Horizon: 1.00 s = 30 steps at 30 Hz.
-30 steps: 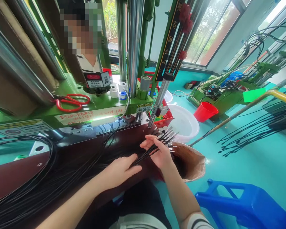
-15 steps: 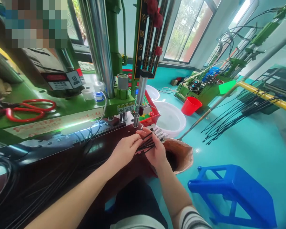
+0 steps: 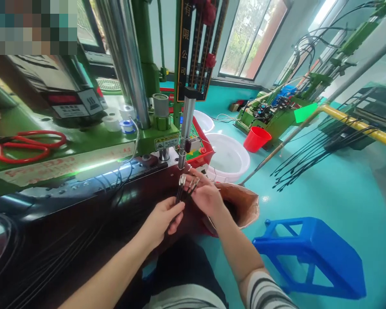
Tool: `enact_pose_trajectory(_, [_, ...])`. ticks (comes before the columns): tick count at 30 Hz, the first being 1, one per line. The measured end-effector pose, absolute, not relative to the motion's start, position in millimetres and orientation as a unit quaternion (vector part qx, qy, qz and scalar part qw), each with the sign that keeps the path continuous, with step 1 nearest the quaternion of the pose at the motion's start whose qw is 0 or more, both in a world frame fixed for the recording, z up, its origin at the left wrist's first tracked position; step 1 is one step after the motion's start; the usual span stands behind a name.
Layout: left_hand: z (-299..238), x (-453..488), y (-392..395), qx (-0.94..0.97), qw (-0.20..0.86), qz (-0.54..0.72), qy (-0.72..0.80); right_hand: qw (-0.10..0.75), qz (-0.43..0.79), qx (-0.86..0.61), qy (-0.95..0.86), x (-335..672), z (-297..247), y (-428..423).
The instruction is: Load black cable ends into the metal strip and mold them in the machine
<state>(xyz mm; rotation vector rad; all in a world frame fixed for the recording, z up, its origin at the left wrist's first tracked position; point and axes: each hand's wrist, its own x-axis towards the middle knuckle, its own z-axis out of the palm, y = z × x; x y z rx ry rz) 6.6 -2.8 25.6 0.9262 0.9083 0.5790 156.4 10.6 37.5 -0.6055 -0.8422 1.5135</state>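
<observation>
In the head view, my left hand point(image 3: 167, 216) is closed around a small bunch of black cables point(image 3: 179, 195). Their bare metal connectors point(image 3: 182, 180) point up and away from me, spread into two clusters. My right hand point(image 3: 207, 195) is just right of them, its fingers stretched out with the palm partly turned up. The fingers lie beside or behind the right cluster; whether they touch it I cannot tell. Both hands are over the front edge of the dark machine table point(image 3: 141, 193). More thin black cables point(image 3: 67, 257) lie on its left part.
An open paper-lined bag point(image 3: 249, 208) stands under my right hand. Red-handled scissors point(image 3: 28, 146) lie on the green press. A blue stool point(image 3: 321, 253) is at right, a red bucket point(image 3: 257, 139) and white tub point(image 3: 228, 156) behind. Cables hang from a yellow rail point(image 3: 354, 122).
My right hand has opened and parted from the cables it was around. My left hand has drawn slightly left and down with the bunch, which now points upward. The view has shifted a little.
</observation>
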Motion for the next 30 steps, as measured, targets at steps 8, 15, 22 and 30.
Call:
enact_pose_trajectory(8, [18,-13,-36,0.379,0.783,0.3,0.392,0.296,0.642,-0.352,-0.614,150,59,31])
enact_pose_trajectory(15, [26,-13,-18,0.306,0.837,0.29,0.348,0.398,0.393,-0.359,-0.747,124,51,14])
enact_pose_trajectory(22, [26,2,-1,0.318,0.799,0.395,0.322,0.419,0.391,-0.389,-0.721,114,46,19])
enact_pose_trajectory(30, [10,-3,1,0.246,0.783,0.462,0.335,0.224,0.385,-0.356,-0.821,100,62,47])
